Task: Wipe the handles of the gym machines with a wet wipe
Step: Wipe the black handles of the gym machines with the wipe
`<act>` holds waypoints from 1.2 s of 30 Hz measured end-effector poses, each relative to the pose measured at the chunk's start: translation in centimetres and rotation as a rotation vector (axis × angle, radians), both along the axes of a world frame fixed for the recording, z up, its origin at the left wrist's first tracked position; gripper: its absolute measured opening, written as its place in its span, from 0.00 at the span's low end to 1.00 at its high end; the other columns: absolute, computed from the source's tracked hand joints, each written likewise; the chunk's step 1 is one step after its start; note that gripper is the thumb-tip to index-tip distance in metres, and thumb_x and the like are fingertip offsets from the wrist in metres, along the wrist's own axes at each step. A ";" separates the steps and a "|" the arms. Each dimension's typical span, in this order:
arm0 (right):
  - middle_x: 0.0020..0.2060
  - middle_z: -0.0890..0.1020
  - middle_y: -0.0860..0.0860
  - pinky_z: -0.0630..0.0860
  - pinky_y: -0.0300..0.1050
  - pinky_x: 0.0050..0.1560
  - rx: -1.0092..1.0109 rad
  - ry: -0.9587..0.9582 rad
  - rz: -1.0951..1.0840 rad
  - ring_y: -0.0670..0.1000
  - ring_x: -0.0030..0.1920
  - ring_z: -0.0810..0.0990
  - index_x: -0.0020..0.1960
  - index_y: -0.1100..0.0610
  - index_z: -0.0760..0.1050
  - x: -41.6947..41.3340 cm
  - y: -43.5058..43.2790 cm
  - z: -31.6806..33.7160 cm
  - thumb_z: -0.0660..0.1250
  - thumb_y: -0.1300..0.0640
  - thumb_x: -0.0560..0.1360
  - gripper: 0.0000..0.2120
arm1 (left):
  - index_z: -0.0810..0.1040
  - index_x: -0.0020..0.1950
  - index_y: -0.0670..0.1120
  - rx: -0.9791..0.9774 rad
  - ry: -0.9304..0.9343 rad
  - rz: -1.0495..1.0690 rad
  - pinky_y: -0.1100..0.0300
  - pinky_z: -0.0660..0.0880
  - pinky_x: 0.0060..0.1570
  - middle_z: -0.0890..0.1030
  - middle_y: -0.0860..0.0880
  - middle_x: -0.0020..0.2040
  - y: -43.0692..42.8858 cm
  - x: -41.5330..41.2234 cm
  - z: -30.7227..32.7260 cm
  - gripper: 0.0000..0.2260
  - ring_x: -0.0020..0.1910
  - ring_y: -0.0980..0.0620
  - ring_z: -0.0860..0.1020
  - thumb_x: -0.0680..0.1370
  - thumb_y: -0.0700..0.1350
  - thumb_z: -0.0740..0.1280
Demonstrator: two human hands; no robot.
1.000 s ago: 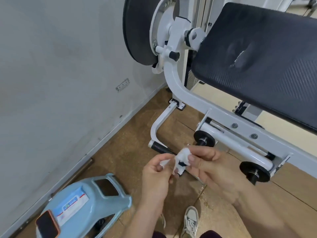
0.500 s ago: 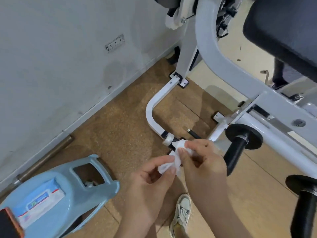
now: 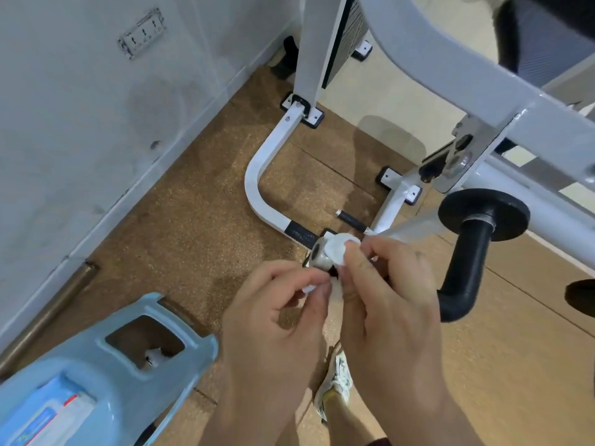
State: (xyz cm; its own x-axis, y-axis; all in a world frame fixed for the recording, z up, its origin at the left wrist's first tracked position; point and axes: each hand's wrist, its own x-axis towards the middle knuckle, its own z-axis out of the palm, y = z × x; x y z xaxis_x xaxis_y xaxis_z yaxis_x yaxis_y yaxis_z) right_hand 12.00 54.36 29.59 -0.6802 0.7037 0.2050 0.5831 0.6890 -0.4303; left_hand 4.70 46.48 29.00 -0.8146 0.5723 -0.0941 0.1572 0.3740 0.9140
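Observation:
A crumpled white wet wipe (image 3: 336,252) is pinched between both hands in the lower middle of the head view. My left hand (image 3: 273,320) grips its lower end with thumb and forefinger. My right hand (image 3: 389,300) holds the upper part against its fingertips. Right of the hands, a black curved handle (image 3: 463,272) with a round black flange (image 3: 484,214) sticks out from the white machine frame (image 3: 450,72); neither hand touches it. A metal knob end (image 3: 318,257) shows just behind the wipe.
A blue plastic stool (image 3: 106,381) with a wipe packet (image 3: 48,416) on it stands at lower left. The grey wall (image 3: 80,107) runs along the left. A white floor bar (image 3: 260,185) curves on the cork floor. My shoe (image 3: 335,384) is below the hands.
The view has tilted down and moved closer to the floor and the black handle. Both hands keep working the wipe, now more bunched between the fingertips.

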 end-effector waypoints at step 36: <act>0.53 0.80 0.40 0.69 0.28 0.54 -0.392 0.323 0.000 0.40 0.51 0.76 0.57 0.51 0.79 4.2 0.3 0.7 0.61 0.63 0.71 0.17 | 0.81 0.52 0.57 -0.200 0.089 -0.634 0.47 0.78 0.50 0.82 0.59 0.52 3.2 -5.8 1.6 0.10 0.50 0.52 0.81 0.75 0.45 0.67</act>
State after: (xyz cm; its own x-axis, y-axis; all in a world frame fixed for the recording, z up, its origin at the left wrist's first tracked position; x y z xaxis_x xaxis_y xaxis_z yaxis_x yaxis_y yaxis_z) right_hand 16.17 54.62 30.25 -0.6255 0.7702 0.1250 0.3777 0.4390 -0.8152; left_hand -1.12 49.71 30.64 -0.3364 0.9211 -0.1961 0.4736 0.3455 0.8102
